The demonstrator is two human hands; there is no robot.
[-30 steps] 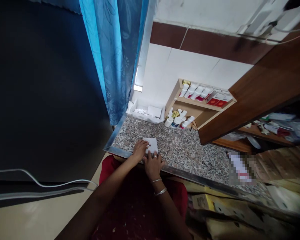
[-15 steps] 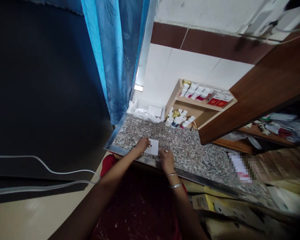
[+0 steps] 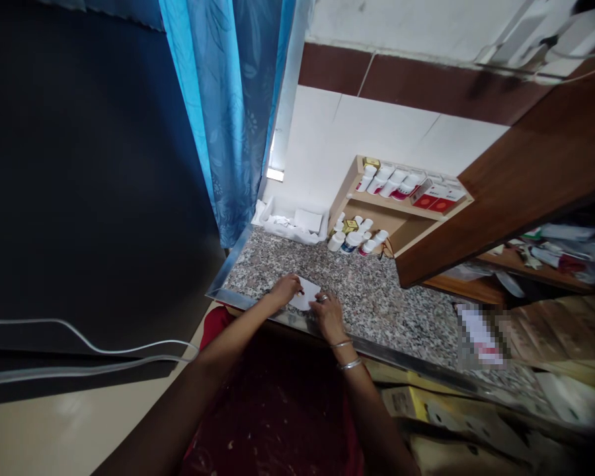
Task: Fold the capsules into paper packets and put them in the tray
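Both hands at a white paper sheet [image 3: 306, 295] on the granite worktop [image 3: 367, 311].

In the head view, the sheet lay near the worktop's metal-edged front, turned from its earlier square-on position, and may have been lifting or creased. The left hand [image 3: 285, 289] rested on its left end. The right hand [image 3: 328, 316] had moved in from just beside it, and its fingers now reached the right end, so both hands were working the one sheet. Neither hand looked clenched, though any grip on the sheet could not be told. Beyond stood a wooden shelf [image 3: 401, 200] of white bottles [image 3: 371, 182], with a white tray [image 3: 290, 228] beside it, under a blue curtain [image 3: 225, 106].
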